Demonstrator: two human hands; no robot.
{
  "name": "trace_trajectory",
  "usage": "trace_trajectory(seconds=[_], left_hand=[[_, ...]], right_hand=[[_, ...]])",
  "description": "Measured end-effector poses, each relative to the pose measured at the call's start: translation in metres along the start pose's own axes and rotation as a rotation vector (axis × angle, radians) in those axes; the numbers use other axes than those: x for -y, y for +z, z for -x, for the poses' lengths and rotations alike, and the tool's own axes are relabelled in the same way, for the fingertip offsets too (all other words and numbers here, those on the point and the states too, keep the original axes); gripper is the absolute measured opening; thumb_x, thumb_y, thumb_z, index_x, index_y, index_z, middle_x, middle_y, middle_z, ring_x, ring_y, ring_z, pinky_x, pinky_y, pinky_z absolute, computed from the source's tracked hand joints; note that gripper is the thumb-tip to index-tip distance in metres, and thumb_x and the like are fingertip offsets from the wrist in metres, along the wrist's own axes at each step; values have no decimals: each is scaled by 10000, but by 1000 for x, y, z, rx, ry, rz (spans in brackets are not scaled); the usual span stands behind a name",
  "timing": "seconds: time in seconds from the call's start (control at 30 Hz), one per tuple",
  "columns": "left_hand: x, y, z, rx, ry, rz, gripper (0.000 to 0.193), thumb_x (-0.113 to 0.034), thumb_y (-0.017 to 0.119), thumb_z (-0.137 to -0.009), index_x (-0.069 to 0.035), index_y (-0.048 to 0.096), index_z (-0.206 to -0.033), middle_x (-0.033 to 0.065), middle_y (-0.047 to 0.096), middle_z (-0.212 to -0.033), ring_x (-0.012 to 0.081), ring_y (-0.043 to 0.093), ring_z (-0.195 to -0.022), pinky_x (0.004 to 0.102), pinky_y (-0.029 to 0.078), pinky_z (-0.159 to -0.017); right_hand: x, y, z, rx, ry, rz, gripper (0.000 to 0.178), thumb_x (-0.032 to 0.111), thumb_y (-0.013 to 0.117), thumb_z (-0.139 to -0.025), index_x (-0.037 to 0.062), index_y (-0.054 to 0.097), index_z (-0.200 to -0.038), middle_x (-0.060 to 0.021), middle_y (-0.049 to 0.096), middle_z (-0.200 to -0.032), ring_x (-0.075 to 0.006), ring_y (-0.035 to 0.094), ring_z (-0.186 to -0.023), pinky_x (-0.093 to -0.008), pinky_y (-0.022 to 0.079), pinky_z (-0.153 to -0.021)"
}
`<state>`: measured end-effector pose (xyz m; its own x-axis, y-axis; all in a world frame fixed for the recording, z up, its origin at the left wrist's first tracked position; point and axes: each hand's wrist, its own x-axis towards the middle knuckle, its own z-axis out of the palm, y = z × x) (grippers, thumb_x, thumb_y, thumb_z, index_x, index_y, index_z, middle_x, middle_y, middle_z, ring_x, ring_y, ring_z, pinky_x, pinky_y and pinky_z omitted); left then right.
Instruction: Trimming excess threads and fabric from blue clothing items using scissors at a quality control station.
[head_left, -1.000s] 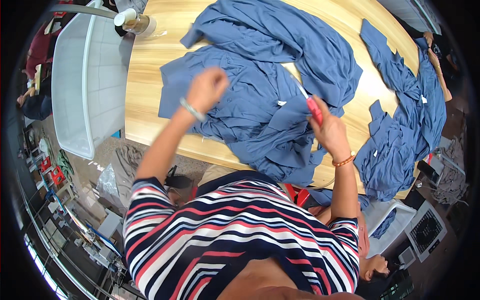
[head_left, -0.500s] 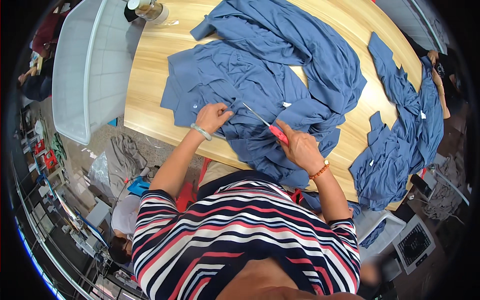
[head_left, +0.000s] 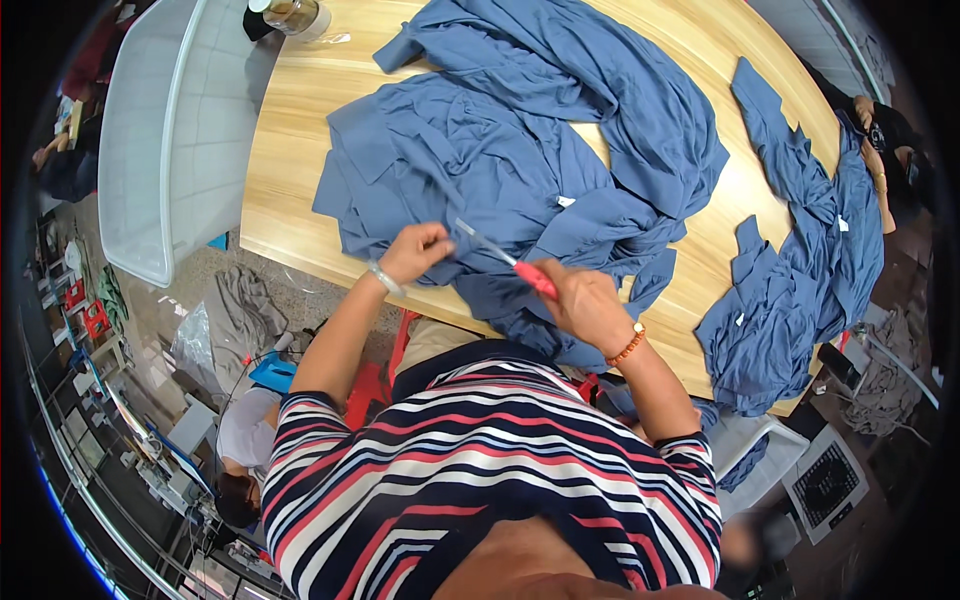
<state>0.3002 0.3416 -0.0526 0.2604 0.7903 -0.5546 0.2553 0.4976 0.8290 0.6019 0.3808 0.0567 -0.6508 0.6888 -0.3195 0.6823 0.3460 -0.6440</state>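
A crumpled blue collared shirt (head_left: 400, 150) lies spread on the table in front of me. My left hand (head_left: 411, 254) hovers at the shirt's near edge, its fingers curled and slightly blurred; whatever they may hold cannot be made out. Wrapped around a red handle, my right hand (head_left: 588, 305) holds a red-handled tool (head_left: 536, 280) with a slim pale metal end. That end is blurred and points up and left over the shirt, close to my left fingertips. Whether the tool has one blade or two does not show.
The wood-grain table (head_left: 285, 190) carries more blue garments (head_left: 780, 310) at the right and a glass jar (head_left: 295, 18) at the far left. A translucent white bin (head_left: 140, 150) stands beyond its left edge. People sit or stand around, including one (head_left: 245, 440) at lower left.
My left hand has drawn slightly down and left, off the shirt's front. The tool in my right hand has shifted left and down toward it. The whole view has shifted a little.
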Motion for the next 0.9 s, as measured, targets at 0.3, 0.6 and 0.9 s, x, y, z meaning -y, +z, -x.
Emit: trace_trajectory(seconds=[0.3, 0.6, 0.9], left_hand=[[-24, 36, -9, -587, -159, 267, 353, -245, 739, -798, 25, 602, -978, 29, 619, -703, 83, 556, -591, 201, 437, -519], [8, 28, -46, -565, -153, 849, 139, -110, 670, -846, -38, 577, -772, 38, 611, -683, 81, 561, -501, 194, 420, -418], [18, 30, -45, -471, -60, 722, 119, -107, 656, -852, -37, 602, -773, 26, 596, -619, 66, 505, -473, 186, 368, -415]], right_hand=[[-14, -2, 4, 12, 108, 41, 266, 187, 603, -830, 76, 557, -1068, -151, 659, -850, -343, 633, -771, -419, 497, -650], [-5, -3, -2, 57, 88, 119, 250, 237, 614, -827, 81, 581, -1020, -176, 626, -669, -347, 627, -630, -429, 488, -548], [13, -4, -55, 36, 20, 108, 253, 245, 630, -812, 34, 567, -938, -179, 613, -641, -370, 617, -622, -453, 484, -582]])
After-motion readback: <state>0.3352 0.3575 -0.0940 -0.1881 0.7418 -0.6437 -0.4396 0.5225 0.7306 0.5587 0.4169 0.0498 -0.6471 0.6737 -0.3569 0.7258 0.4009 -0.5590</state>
